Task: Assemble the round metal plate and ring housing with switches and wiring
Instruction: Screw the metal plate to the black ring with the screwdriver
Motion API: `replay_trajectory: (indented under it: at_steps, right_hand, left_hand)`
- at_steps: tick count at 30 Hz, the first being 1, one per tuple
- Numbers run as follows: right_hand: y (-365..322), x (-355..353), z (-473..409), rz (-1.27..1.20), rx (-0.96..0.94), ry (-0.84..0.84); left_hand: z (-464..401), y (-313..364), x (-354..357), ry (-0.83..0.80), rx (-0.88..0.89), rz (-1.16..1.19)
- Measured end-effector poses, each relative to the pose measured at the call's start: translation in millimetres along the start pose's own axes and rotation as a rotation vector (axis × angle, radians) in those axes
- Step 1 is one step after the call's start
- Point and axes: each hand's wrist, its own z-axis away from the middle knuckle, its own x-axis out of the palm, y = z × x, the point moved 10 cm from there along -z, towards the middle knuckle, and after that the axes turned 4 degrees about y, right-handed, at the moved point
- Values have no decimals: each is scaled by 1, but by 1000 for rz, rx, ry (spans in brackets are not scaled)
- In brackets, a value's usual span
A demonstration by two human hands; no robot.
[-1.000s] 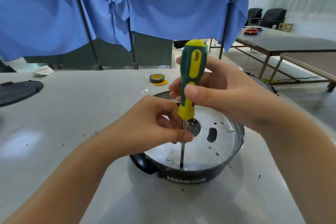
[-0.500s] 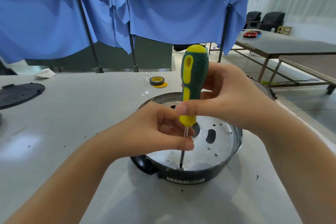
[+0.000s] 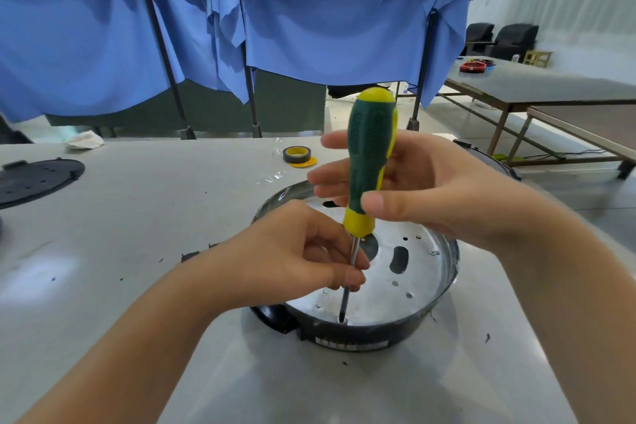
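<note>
Bright daylight from right; glare on table (image 3: pixel 103 217); wide-angle edge bending; fingertips motion-blurred.

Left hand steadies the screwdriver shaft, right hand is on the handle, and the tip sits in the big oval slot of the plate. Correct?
Not quite. In the head view the screwdriver tip sits near the metal plate's front rim, not the oval slot. The rest holds.

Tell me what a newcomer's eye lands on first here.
First the green and yellow screwdriver, upright at centre, its tip down at the near edge of the round metal plate inside the black ring housing. The right hand holds its handle; the left hand pinches the shaft. Behind hang blue cloths.
</note>
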Motion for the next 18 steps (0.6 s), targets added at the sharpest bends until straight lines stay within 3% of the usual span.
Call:
replay_trajectory:
  at_steps: [4,8,14,18]
  right_hand:
    - [0,-2,1,-39,-11,-34]
    - [-3,-10,-2,83,-36,97]
    - [-13,-13,-3,388,-99,343]
    - [-13,-14,-4,536,-114,441]
  left_hand:
    - [1,-1,3,-40,-28,41]
    - [3,-1,5,-68,-19,66]
    - [-3,5,-12,120,63,-28]
    - [-2,5,-12,120,84,-18]
